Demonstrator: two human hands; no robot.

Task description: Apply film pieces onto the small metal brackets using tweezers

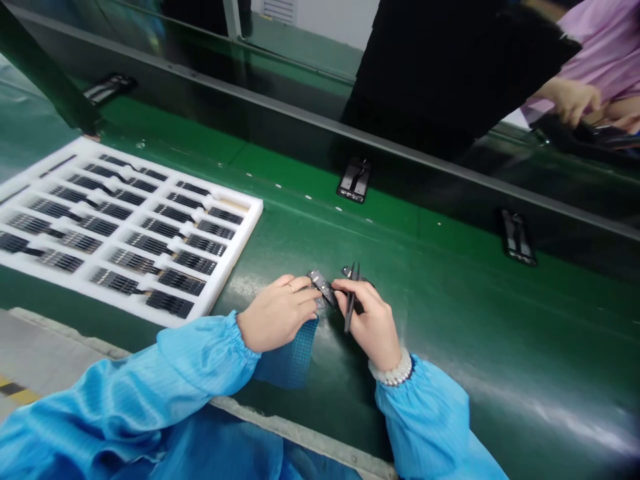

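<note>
My left hand [280, 313], with a ring on one finger, has its fingers closed on a small dark electronic part [324, 288] just above the green table. In my right hand [373, 323] a pair of black tweezers [351, 301] is gripped with the tips pointing away from me. The thumb and finger of that hand also meet the right end of the dark part. Another small dark piece shows behind the tweezers, partly hidden. Below my left hand lies a blue sheet with a dotted pattern [295, 357], its left side covered by the hand and sleeve.
On the left stands a white foam tray [206, 308] with rows of dark flat parts in its slots. Opened phone housings [355, 180] lie along the bright green strip behind, one more [518, 237] to the right. Across the line, a person in pink works with their hands [575, 100].
</note>
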